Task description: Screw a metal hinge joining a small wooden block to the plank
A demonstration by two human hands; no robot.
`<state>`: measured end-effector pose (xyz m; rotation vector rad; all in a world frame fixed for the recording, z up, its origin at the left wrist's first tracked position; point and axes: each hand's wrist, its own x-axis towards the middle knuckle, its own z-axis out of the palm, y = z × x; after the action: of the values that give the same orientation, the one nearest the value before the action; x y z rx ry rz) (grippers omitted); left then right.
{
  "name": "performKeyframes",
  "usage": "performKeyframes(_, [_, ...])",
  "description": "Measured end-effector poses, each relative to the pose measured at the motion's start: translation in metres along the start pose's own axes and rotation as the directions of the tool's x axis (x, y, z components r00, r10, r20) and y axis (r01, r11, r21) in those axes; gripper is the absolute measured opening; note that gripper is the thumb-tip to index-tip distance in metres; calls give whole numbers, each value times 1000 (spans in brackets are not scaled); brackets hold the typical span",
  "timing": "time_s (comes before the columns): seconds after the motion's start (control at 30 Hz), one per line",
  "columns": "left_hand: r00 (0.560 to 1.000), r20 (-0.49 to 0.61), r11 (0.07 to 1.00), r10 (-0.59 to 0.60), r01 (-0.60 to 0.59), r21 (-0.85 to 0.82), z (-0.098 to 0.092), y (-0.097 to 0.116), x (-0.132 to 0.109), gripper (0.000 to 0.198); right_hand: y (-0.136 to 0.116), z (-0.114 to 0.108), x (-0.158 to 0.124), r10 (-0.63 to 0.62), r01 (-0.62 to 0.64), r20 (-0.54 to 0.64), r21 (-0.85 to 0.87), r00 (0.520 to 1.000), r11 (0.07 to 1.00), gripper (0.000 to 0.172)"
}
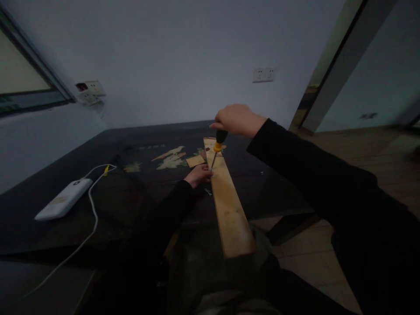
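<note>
My right hand (235, 120) is wrapped round the black and yellow handle of a screwdriver (217, 147), whose shaft slants down to a long wooden board (231, 210). At the shaft's tip, by the board's left edge, my left hand (199, 175) has its fingers pressed together around something small and metallic, too small to name. The board lies lengthwise from the dark table over its front edge toward my lap. A small square piece of wood (196, 161) lies to the left of the board's far end. Several small metal pieces (208, 192) rest just below my left hand.
A white power bank (64, 199) with a white cable (95, 214) lies at the left of the dark table (147, 135). The cable hangs over the front edge. Behind the table stands a wall with sockets (264, 75). Tiled floor (305, 258) shows at the right.
</note>
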<state>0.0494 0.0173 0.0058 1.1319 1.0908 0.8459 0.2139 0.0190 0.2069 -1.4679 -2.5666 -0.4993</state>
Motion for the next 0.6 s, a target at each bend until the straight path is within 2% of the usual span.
performKeyframes(0.1, [1000,14,1000,7,-7,-1,-1,-3,3,35,-3,6,-1,100,-101,-55,-8,993,995,60])
performKeyframes(0.17, [1000,14,1000,9,-9,6,-2,-3,3,35,0,6,-2,103,-103,-36,16,994,995,61])
performKeyframes(0.27, [1000,7,1000,11,-11,19,-1,0,0,34,9,1,-3,-36,31,54,83,998,996,55])
performKeyframes(0.33, [1000,3,1000,9,-9,19,0,1,-1,34,14,-6,-3,-154,139,112,130,982,982,51])
performKeyframes(0.4, [1000,-2,1000,4,-4,15,0,1,-2,34,16,-13,-4,-220,197,149,155,964,968,47])
performKeyframes(0.5, [1000,-9,1000,-1,1,14,0,1,-1,34,13,-17,-5,-230,206,165,150,959,967,38])
performKeyframes(0.6, [1000,-10,1000,-2,2,12,1,1,-1,35,6,-13,-7,-146,136,116,87,982,987,37])
